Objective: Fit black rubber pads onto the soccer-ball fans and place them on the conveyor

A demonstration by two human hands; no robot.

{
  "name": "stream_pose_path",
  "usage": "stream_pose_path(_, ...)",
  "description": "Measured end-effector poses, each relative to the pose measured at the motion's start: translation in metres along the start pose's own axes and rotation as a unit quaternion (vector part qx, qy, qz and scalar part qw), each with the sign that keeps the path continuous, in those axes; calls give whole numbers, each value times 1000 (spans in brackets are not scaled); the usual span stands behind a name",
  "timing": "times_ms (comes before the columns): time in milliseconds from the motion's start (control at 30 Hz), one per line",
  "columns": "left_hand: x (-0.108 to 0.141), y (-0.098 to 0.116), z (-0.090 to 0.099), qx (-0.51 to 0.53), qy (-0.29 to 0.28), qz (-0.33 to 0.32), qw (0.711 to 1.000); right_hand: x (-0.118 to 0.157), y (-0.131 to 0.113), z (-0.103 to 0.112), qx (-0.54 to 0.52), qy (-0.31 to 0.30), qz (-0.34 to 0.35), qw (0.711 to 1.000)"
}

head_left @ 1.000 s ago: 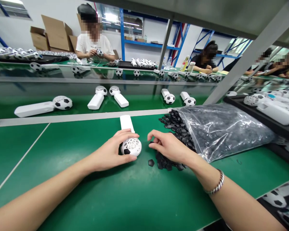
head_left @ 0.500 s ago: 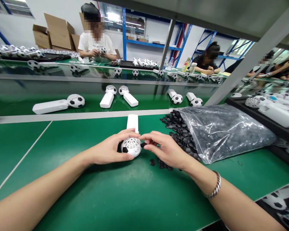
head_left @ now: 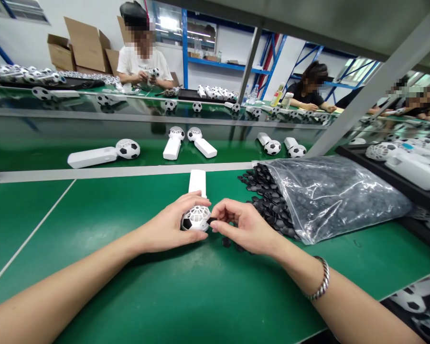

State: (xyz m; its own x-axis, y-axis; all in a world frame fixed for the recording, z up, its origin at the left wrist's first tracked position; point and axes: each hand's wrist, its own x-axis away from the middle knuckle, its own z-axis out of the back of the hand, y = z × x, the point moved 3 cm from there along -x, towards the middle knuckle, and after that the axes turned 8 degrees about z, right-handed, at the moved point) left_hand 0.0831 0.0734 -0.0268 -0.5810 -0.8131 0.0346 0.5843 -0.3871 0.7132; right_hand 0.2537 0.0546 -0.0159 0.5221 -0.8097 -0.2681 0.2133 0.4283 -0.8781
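Observation:
A white device with a round football-patterned head (head_left: 197, 218) lies on the green table, its white handle (head_left: 197, 182) pointing away from me. My left hand (head_left: 177, 222) is wrapped round the left side of the head, thumb in front and fingers behind. Between thumb and fingertips my right hand (head_left: 245, 225) pinches a small black piece (head_left: 211, 220) at the right side of the head. The head shows an open white lattice on top and a black patch at its left. Loose black pieces (head_left: 272, 203) lie in a heap just beyond my right hand.
A clear plastic bag (head_left: 340, 196) of black pieces lies at the right, beside a black tray (head_left: 365, 165) of white devices. Across the belt (head_left: 232, 145) rest several similar devices. A slanted grey post (head_left: 361, 93) rises at the right. People sit at the far side.
The devices on the near belt have shifted right, while those on the far belt moved slightly left. My left hand and the head have turned slightly; my right fingers have closed in on the head's side.

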Motion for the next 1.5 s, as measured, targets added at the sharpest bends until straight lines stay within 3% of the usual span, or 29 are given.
stream_pose_path(100,0,0,-2,5,8,0,1000,-1,5,-3,-29,-3,-45,999)
stream_pose_path(233,0,1,-3,21,19,22,999,-4,7,-4,-8,30,-43,999)
stream_pose_path(500,0,4,-5,63,32,48,996,-12,20,-10,-144,61,-97,983)
stream_pose_path(567,0,3,-5,64,30,36,997,-11,18,-4,-87,24,-103,991)
stream_pose_path(633,0,2,-5,61,19,26,998,-7,13,5,35,-49,-104,993)
stream_pose_path(767,0,1,-1,36,33,40,998,4,7,16,264,-159,-104,946)
stream_pose_path(867,0,-2,4,33,42,78,996,7,7,15,288,-184,-103,934)
stream_pose_path(967,0,-6,11,76,6,66,995,6,8,11,258,-186,-86,944)
stream_pose_path(1067,1,-10,17,120,-66,45,990,3,7,9,202,-175,-70,961)
stream_pose_path(1167,1,-10,20,144,-117,33,982,-1,1,8,173,-132,6,976)
stream_pose_path(1267,0,-11,22,159,-129,31,978,-4,-2,6,180,-99,63,977)
stream_pose_path(1500,2,-5,20,81,-104,38,991,-4,-2,5,229,-64,82,968)
